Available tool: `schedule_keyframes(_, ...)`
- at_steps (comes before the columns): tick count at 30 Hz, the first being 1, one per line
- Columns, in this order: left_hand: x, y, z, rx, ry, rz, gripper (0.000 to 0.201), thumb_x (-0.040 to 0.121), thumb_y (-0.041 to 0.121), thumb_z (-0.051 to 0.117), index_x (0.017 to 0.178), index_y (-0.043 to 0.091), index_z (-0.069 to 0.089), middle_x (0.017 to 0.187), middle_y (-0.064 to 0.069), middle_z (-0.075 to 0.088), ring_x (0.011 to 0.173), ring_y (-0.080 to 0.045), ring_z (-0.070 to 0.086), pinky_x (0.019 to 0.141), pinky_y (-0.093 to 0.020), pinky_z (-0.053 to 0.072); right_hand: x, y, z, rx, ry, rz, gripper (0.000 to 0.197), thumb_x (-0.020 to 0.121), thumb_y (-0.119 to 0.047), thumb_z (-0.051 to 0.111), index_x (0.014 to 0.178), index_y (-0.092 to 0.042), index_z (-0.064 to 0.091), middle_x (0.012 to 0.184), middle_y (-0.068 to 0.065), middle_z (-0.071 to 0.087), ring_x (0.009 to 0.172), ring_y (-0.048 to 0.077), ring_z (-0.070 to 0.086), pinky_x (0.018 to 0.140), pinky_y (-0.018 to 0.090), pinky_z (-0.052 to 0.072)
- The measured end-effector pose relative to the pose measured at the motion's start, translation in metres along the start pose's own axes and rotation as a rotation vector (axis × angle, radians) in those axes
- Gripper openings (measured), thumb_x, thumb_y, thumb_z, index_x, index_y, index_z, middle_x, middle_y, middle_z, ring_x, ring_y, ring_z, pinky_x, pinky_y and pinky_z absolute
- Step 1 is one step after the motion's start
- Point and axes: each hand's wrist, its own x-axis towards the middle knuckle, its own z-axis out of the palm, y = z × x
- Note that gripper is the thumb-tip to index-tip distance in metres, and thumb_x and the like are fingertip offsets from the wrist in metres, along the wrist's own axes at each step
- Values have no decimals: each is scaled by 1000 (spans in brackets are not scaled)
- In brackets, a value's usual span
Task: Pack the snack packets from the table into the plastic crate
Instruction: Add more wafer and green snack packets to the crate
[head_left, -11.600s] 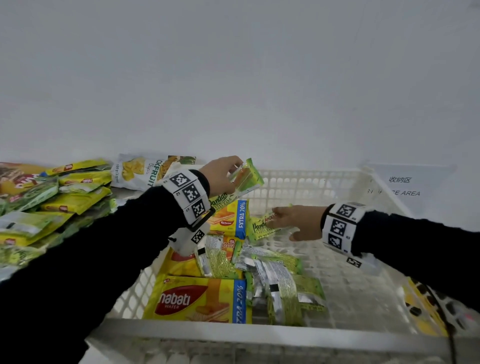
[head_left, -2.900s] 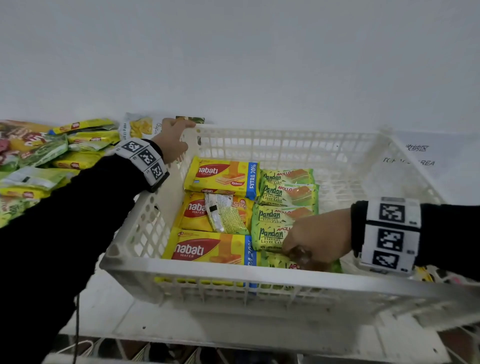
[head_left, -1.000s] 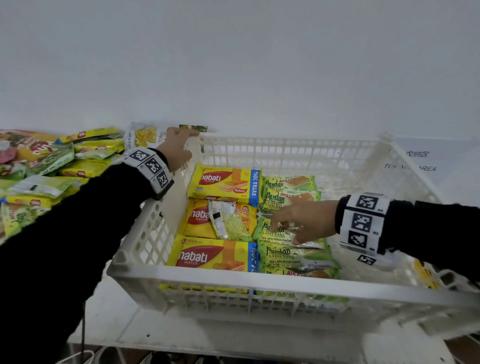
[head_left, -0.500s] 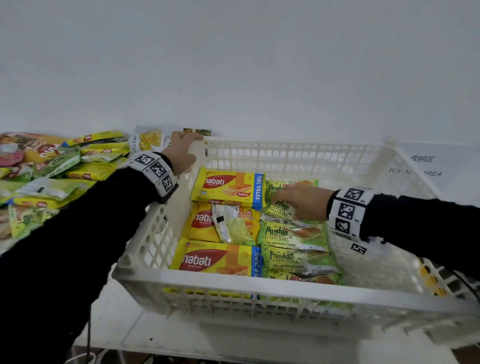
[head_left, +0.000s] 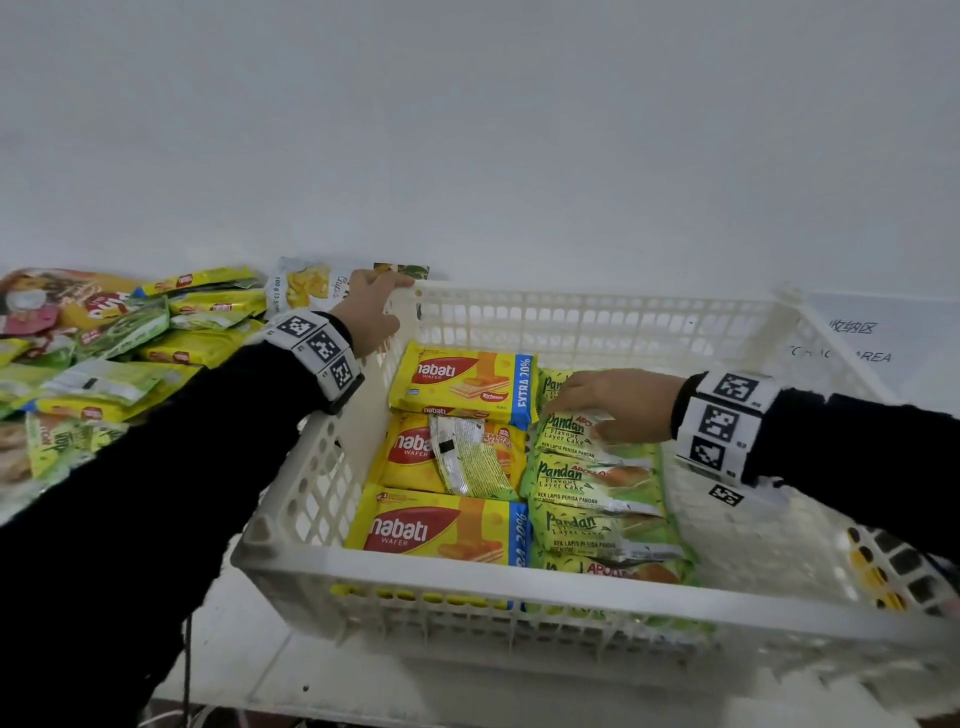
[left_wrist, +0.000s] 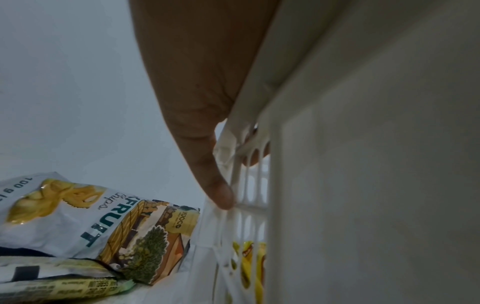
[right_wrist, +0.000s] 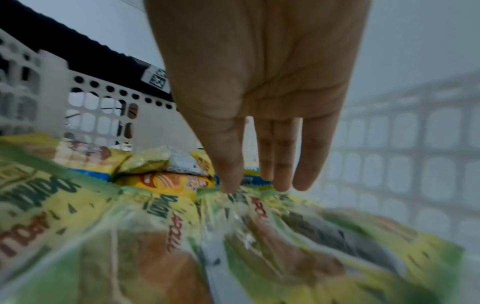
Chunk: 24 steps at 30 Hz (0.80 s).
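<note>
A white plastic crate (head_left: 519, 608) holds yellow Nabati wafer packets (head_left: 462, 387) on its left side and a column of green Pandan cake packets (head_left: 592, 483) beside them. My left hand (head_left: 371, 312) grips the crate's far left rim; in the left wrist view the left hand (left_wrist: 202, 127) has its thumb outside the wall and its fingers curled over the rim (left_wrist: 259, 102). My right hand (head_left: 602, 402) lies with straight fingers on the far Pandan packets; in the right wrist view the right hand (right_wrist: 259, 181) has its fingertips touching a green packet (right_wrist: 233, 205).
A heap of loose snack packets (head_left: 119, 353) lies on the table left of the crate. A jackfruit chips bag (head_left: 306, 286) leans by the wall behind my left hand. A paper sign (head_left: 857, 338) lies at the right. A white wall stands close behind.
My right hand has moved from the middle Pandan packets to the far ones, fingers straightening. My left hand has kept its grip on the crate rim.
</note>
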Motion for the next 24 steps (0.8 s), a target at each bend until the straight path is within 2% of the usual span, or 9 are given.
schedule_keyframes(3, 0, 0, 0, -4, -4, -3, 55, 90, -2, 41, 141, 18, 33, 146, -13, 18, 83, -24, 50, 72, -28, 44, -2, -9, 10, -73, -143, -36, 53, 99, -17, 37, 148, -16, 19, 157, 1, 12, 143, 18, 20, 117, 31, 18)
schedule_keyframes(5, -1, 1, -1, -5, -6, -7, 55, 90, -1, 41, 141, 18, 32, 146, -13, 18, 82, -23, 49, 71, -27, 42, -1, -14, 17, -132, -211, -50, 53, 100, -17, 31, 149, -13, 13, 158, 5, 5, 144, 21, 15, 118, 35, 15)
schedule_keyframes(8, -2, 2, -1, -3, -7, -12, 55, 91, -1, 40, 141, 18, 32, 146, -13, 18, 81, -23, 49, 70, -26, 41, 0, -21, 0, -119, -150, -39, 48, 99, -15, 33, 146, -20, 26, 154, 1, 25, 137, 22, 34, 110, 37, 32)
schedule_keyframes(11, -3, 3, -1, -3, -7, -10, 55, 91, -2, 40, 141, 18, 32, 146, -14, 18, 79, -24, 49, 68, -26, 41, 5, -40, -21, -130, 37, -83, 51, 94, -7, 40, 139, -28, 36, 145, -4, 37, 127, 20, 44, 96, 37, 46)
schedule_keyframes(15, -4, 3, -1, -7, -4, -12, 55, 91, -1, 40, 141, 19, 32, 145, -13, 18, 68, -24, 48, 60, -26, 42, 25, -75, -23, -297, 147, -271, 55, 90, -5, 48, 139, -26, 33, 132, 3, 42, 118, 22, 46, 76, 34, 47)
schedule_keyframes(17, -4, 3, -1, -14, 1, -1, 55, 91, -1, 40, 141, 19, 32, 144, -13, 19, 59, -16, 44, 50, -20, 38, 36, -85, -19, -446, 144, -321, 60, 89, -9, 54, 141, -27, 29, 135, 5, 40, 118, 24, 45, 81, 34, 44)
schedule_keyframes(20, -3, 1, -1, -12, 3, 0, 54, 91, 0, 39, 141, 21, 32, 144, -12, 19, 55, -13, 44, 48, -18, 37, 47, -92, -15, -572, 154, -343, 58, 89, -11, 55, 139, -27, 30, 138, 5, 38, 121, 25, 44, 92, 39, 42)
schedule_keyframes(22, -2, 0, -1, -12, -1, -1, 55, 91, 0, 39, 141, 21, 31, 145, -12, 18, 57, -14, 44, 52, -21, 39, 49, -91, -20, -552, 175, -369, 53, 91, -13, 49, 139, -29, 33, 140, 1, 39, 123, 24, 43, 94, 40, 40)
schedule_keyframes(24, -2, 0, 0, -16, -2, -2, 55, 91, 0, 39, 141, 20, 31, 145, -12, 18, 64, -19, 47, 65, -26, 42, 50, -85, -27, -424, 208, -398, 50, 92, -10, 46, 137, -30, 40, 141, -2, 42, 126, 20, 43, 98, 41, 39)
